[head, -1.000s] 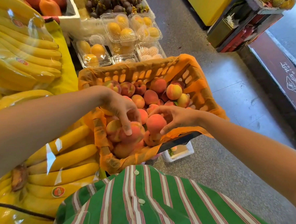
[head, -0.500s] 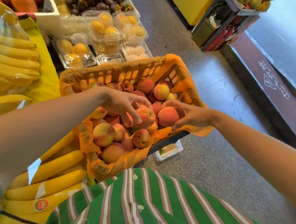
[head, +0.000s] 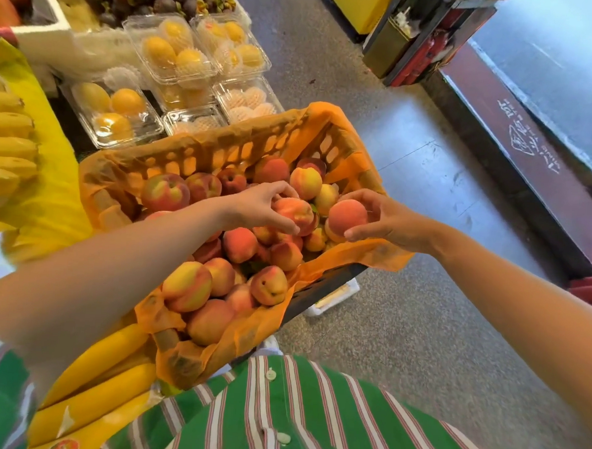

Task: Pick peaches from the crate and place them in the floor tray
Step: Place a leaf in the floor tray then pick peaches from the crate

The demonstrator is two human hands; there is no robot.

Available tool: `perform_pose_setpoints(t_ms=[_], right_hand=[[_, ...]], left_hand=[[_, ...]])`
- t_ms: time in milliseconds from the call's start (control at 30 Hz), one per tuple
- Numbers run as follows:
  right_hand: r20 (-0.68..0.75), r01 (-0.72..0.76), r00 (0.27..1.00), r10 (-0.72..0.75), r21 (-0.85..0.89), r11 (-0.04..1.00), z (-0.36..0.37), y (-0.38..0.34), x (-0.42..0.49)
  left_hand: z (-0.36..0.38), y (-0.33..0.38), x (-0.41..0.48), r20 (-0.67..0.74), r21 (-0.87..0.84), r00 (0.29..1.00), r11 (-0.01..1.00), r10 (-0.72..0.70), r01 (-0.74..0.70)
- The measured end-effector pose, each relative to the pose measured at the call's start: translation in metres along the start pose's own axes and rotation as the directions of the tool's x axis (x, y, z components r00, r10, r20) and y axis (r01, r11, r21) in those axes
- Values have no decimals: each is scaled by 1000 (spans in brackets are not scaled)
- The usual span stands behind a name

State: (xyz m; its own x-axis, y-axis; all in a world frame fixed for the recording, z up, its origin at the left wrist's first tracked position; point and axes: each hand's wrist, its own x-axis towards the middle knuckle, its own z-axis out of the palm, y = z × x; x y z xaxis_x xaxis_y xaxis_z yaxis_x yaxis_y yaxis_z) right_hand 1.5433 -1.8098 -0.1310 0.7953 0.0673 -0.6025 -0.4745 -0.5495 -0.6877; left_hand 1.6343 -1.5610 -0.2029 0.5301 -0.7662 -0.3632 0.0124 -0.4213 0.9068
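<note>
Orange-lined plastic crate (head: 202,150) fills the middle, heaped with peaches, bananas (head: 100,396) along its left side and clear clamshell fruit packs (head: 173,49) just behind it. Both bare arms reach in over the pile. Left hand (head: 254,206) has its fingers curled over a red-yellow peach (head: 293,212) near the top of the heap, though whether it's lifted clear is hard to tell. Right hand (head: 387,222) pinches a rosy peach (head: 347,216) between thumb and fingertips, just above the crate's right rim.
</note>
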Motion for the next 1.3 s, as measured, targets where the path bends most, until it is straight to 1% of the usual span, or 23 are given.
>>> perform_pose_setpoints(t_ms=[33, 67, 133, 200, 233, 267, 333, 400, 467, 567, 667, 767, 833, 867, 933, 1033, 1167, 1233, 1300], right_hand=[[-2, 17, 1000, -17, -129, 991, -1, 1, 2], [9, 23, 1000, -21, -277, 961, -1, 3, 7], [39, 21, 999, 1, -543, 840, 3, 7, 21], [67, 58, 998, -14, -701, 711, 12, 3, 34], [84, 74, 996, -18, -735, 674, 16, 1, 40], [100, 83, 995, -12, -747, 659, 19, 0, 45], [126, 70, 991, 41, -758, 648, 21, 2, 53], [157, 68, 983, 92, -786, 614, 24, 8, 58], [188, 94, 977, 100, -803, 588, 27, 14, 60], [200, 92, 974, 103, -774, 626, 27, 18, 59], [191, 38, 973, 131, -689, 723, 21, 19, 55], [167, 30, 982, 87, -593, 804, 15, 15, 47], [125, 43, 992, 19, -470, 882, 13, 8, 39], [96, 57, 995, -22, -381, 923, 13, 4, 33], [34, 109, 994, -104, -232, 966, 15, -5, 21], [-42, 209, 974, -221, -199, 958, 14, -8, 8], [-163, 282, 936, -312, -187, 941, -2, 7, -12], [-211, 308, 921, -328, -125, 943, -16, 20, -29], [-282, 329, 897, -341, -90, 940, -32, 38, -50]], left_hand=[[-1, 1, 2, -9, -60, 1000, 998, -25, 25], [-3, 1, 3, -21, -97, 999, 994, -42, 40], [-8, 3, 5, -45, -113, 998, 993, -52, 47], [-13, 3, 5, -57, -118, 996, 991, -68, 61], [-15, 2, 4, -54, -130, 995, 989, -80, 72], [-15, 2, 3, -49, -141, 995, 987, -87, 80], [-16, 1, -1, -33, -153, 995, 984, -97, 90], [-18, 0, -3, 3, -187, 995, 978, -97, 96], [-19, -1, -4, 39, -231, 995, 968, -94, 101], [-20, -3, -2, 65, -245, 995, 965, -81, 94], [-18, -1, 4, 95, -254, 993, 963, -67, 89], [-12, 2, 11, 105, -263, 993, 962, -50, 76], [-7, 4, 16, 106, -255, 994, 965, -41, 67], [-4, 5, 17, 108, -264, 993, 963, -36, 64], [3, 12, 19, 103, -290, 995, 956, -20, 49], [16, 25, 21, 114, -350, 993, 936, 11, 29], [41, 54, 28, 127, -405, 991, 914, 47, 9], [61, 74, 34, 87, -444, 994, 896, 66, -20], [88, 94, 44, 39, -445, 995, 893, 95, -68]])
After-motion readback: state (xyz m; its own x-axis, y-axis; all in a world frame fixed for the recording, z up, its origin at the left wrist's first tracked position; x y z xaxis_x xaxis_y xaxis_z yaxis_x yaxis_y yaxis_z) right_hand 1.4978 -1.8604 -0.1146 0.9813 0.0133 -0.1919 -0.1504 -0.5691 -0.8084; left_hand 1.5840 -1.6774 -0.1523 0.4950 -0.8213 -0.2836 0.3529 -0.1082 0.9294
